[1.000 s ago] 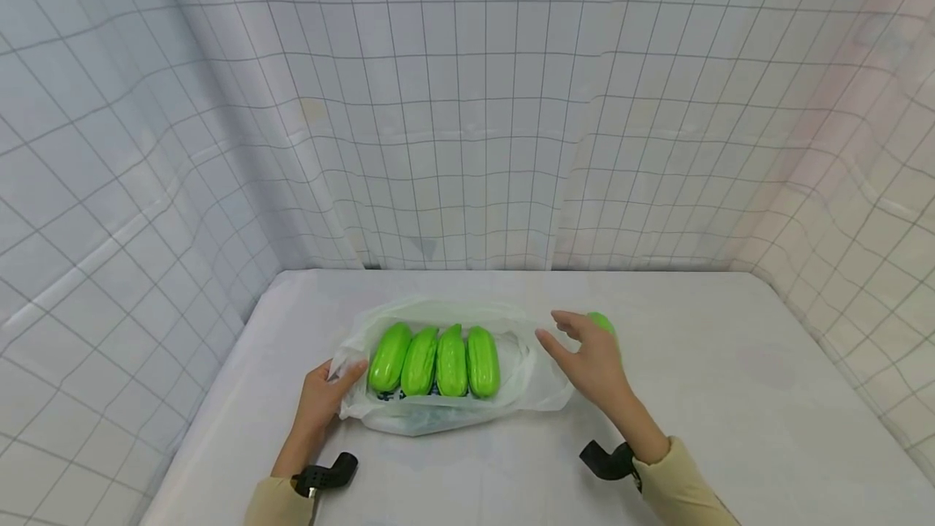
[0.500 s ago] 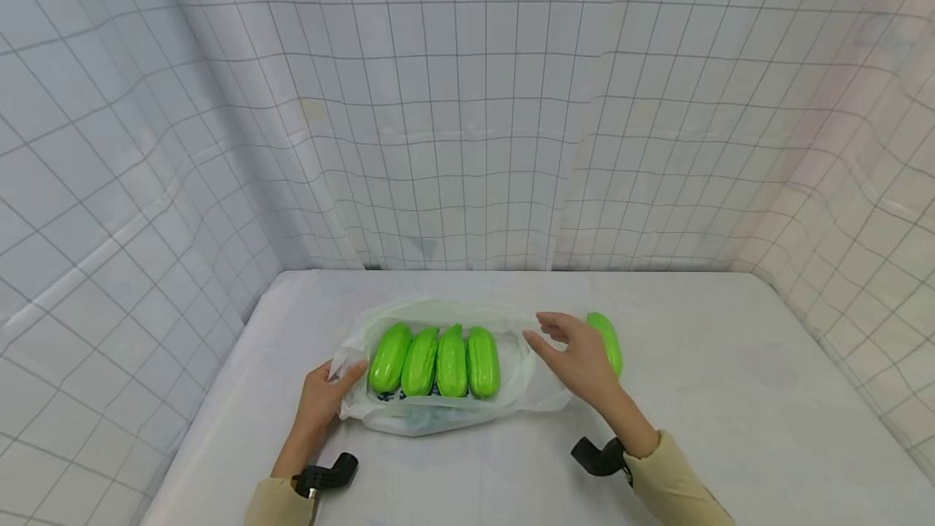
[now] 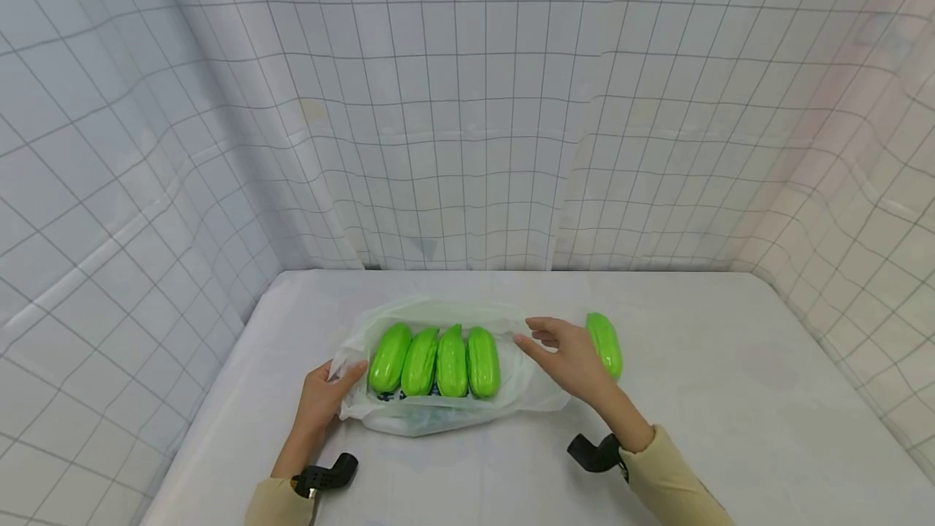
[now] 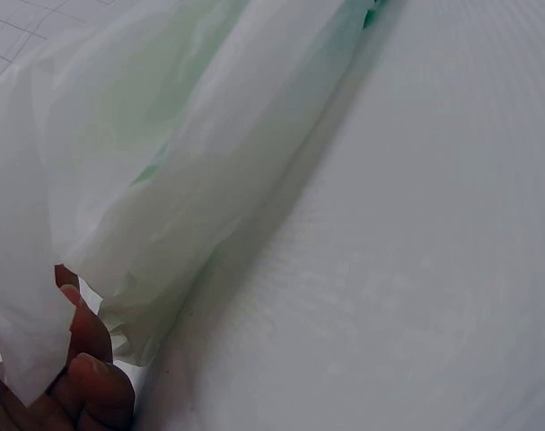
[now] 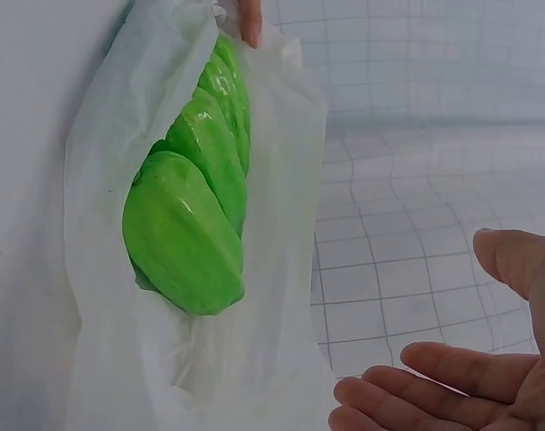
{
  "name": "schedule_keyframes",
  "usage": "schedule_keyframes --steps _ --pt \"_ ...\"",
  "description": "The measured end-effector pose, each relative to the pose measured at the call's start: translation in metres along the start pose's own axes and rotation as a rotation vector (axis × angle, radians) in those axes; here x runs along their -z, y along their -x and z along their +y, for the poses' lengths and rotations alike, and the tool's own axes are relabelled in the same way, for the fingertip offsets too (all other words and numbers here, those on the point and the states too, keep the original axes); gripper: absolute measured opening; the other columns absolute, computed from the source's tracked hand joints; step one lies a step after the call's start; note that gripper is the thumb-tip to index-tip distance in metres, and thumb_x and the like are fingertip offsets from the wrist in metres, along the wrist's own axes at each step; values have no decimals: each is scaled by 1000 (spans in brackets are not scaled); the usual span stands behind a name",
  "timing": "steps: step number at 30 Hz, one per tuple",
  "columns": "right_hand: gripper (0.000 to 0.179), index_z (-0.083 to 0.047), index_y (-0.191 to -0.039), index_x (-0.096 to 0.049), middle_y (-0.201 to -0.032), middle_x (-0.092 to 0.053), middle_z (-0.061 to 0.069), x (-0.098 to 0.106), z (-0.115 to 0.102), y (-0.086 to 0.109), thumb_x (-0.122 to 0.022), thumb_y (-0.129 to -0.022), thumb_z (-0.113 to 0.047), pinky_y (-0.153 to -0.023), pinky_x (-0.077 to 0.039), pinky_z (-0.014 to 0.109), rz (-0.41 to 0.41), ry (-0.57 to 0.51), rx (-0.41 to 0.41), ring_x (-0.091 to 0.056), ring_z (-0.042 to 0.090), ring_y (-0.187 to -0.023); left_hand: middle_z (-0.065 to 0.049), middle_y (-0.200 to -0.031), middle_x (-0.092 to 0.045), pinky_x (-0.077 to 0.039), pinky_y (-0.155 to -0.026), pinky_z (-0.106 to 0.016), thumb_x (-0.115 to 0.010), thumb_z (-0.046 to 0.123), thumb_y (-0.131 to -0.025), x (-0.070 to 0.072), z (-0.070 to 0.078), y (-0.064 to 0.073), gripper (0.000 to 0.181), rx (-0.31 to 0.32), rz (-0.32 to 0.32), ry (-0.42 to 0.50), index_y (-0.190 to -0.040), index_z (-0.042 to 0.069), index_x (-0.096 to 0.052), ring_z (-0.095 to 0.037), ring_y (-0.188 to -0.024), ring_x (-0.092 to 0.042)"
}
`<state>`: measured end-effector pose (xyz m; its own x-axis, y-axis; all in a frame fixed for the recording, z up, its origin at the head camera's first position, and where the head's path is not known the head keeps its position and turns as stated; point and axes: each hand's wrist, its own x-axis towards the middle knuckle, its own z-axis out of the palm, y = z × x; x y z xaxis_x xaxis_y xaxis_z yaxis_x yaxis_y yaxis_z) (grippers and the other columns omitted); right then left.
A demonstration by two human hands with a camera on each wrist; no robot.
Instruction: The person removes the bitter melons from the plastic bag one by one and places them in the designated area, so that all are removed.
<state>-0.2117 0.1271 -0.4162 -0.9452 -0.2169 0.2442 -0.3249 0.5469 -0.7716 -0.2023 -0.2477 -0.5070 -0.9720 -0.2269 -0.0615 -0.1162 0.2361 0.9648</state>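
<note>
Altogether, one bag (image 3: 420,419) holds four of five green items (image 3: 452,364).

Four gourds (image 3: 451,364) in the bag (image 3: 416,421) (fifth gourd (image 3: 605,345) to its right).

One white plastic bag (image 3: 420,421) on one table (image 3: 730,396) holds four green gourds (image 3: 483,363), with a fifth gourd (image 3: 605,345) to the bag's right. One left hand (image 3: 320,397) is at the bag's left end and one right hand (image 3: 573,357) by its right; two black wrist cameras (image 3: 327,474) and two beige sleeves (image 3: 670,479) are on its near side.
</note>
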Motion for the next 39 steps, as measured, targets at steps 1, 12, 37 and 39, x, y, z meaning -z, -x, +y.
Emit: schedule_keyframes --steps 1,12,37,39 --pt "54 -3 -123 -61 -115 -64 12 0 0 0 -65 -88 -45 -82 -50 41 -8 4 -1 -63 28 -101 -10 -89 -64 -47 -60 -27 -71 38 -85 0 0 0 54 -1 1 -2 -112 -7 -60 -15 -69 -57" --pt "54 -2 -124 -60 -118 -62 12 -4 2 -4 -60 -91 -45 -83 -49 43 -88 25 30 -62 29 -101 -10 -89 -64 -47 -60 -27 -71 42 -84 -1 3 -1 57 2 -2 -19 -113 -6 -60 -15 -70 -57" --pt "67 3 -135 -47 -135 -49 16 -19 6 -6 -59 -91 -46 -99 -34 49 -317 114 32 -42 33 -126 -9 -83 -62 -46 -59 -27 -70 41 -86 0 -1 0 54 -4 8 -48 -110 -6 -60 -15 -67 -55" --pt "68 3 -136 -46 -136 -48 16 -21 7 -7 -59 -91 -46 -99 -34 49 -326 126 29 -41 33 -127 -8 -82 -62 -46 -58 -27 -70 40 -86 0 -1 0 53 -5 9 -51 -109 -6 -60 -14 -66 -54"
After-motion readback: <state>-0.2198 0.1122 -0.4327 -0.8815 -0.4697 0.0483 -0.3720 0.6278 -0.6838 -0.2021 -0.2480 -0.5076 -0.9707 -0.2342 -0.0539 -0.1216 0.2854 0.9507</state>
